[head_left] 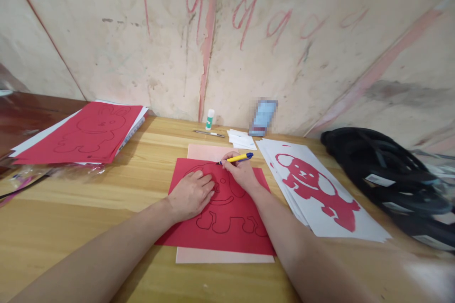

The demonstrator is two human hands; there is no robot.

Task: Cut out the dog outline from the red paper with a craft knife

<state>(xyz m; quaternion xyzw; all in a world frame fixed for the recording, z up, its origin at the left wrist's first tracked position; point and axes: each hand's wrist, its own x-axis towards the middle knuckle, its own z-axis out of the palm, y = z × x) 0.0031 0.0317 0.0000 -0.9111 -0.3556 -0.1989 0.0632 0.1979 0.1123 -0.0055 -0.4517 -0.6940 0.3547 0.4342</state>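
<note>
A red sheet of paper (pixel 234 241) lies before me, with a cartoon animal drawn on it in black outline. Beneath it is a pale pink sheet or mat (pixel 223 256), showing at the top and bottom. My left hand (pixel 194 191) rests palm down on the red paper's left part, its fingers slightly bent and holding nothing. Pinched in my right hand (pixel 240 170) is a slim yellow and blue pen-shaped tool (pixel 236 158). Its tip points left and meets the paper near the top of the drawn head. My hands hide parts of the outline.
White sheets with a red dog cutout (pixel 313 180) lie on the right, beside a black bag (pixel 384 184). Red sheets (pixel 103 125) are stacked at left. Along the wall are a glue stick (pixel 210 119), a pen (pixel 209 133), paper scraps (pixel 241 139) and a phone (pixel 263 117).
</note>
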